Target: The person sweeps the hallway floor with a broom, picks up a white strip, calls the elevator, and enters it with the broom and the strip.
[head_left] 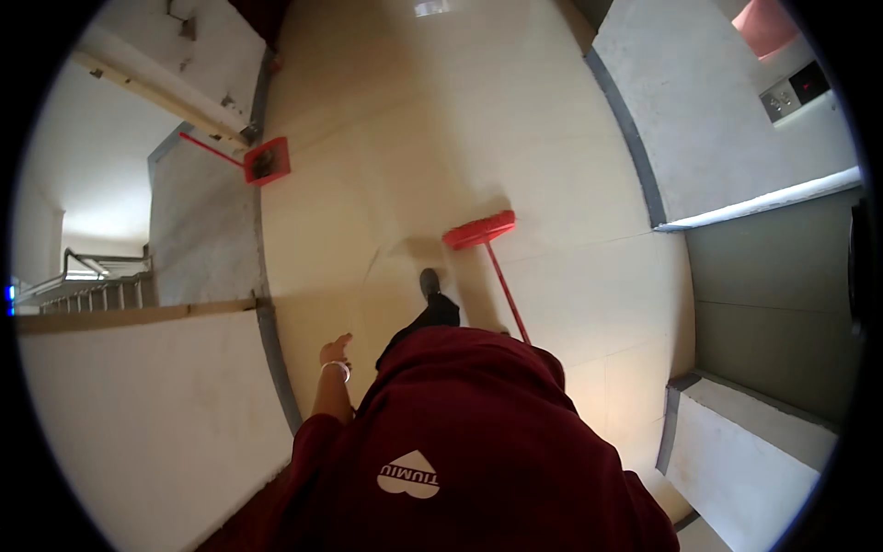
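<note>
My left hand hangs at my left side with its fingers apart and nothing in it, a pale bracelet round the wrist. A red broom rests with its head on the tiled floor ahead of me, a little right of my dark shoe. Its red handle runs back to my right side and passes out of sight behind my dark red shirt. My right hand is hidden. At the far left, a red dustpan with dark debris in it lies by the wall edge.
Pale tiled floor runs ahead between white walls with grey skirting. A stair railing is at the left. On the right are a wall panel with switches and a grey-green door.
</note>
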`<action>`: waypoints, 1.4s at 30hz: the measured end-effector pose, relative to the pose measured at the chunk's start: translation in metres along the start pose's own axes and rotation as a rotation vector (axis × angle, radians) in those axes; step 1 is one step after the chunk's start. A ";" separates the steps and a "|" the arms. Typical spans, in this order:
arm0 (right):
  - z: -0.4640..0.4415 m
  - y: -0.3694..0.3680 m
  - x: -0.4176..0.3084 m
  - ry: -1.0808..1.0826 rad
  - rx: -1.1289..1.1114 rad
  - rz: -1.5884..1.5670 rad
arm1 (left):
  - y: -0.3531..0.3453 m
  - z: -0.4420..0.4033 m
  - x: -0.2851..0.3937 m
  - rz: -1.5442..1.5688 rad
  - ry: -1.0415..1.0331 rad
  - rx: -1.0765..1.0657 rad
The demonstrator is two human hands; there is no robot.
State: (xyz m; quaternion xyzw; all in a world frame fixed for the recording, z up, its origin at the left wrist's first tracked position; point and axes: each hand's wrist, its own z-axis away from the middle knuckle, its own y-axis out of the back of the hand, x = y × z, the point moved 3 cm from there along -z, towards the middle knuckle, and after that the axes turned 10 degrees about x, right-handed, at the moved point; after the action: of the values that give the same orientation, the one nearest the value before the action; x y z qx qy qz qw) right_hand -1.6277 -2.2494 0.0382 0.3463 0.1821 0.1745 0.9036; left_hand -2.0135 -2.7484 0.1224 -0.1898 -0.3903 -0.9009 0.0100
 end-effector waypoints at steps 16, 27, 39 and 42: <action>-0.236 0.124 -0.595 0.092 0.019 -0.220 | 0.022 -0.092 0.143 0.008 -0.138 -0.006; -0.118 0.028 -0.284 0.009 0.054 -0.048 | -0.033 -0.191 0.101 0.536 -0.362 -0.285; -0.035 0.055 -0.275 -0.374 0.281 -0.301 | -0.064 -0.095 0.255 -0.403 -0.764 -0.103; -0.064 0.058 -0.285 -0.434 0.332 -0.491 | -0.085 -0.073 0.283 -0.439 -0.860 -0.129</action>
State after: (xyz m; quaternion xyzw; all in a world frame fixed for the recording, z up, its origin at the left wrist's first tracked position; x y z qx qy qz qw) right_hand -1.9162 -2.2986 0.0926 0.4630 0.0897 -0.1569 0.8677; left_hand -2.3141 -2.7044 0.1163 -0.4582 -0.3333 -0.7439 -0.3544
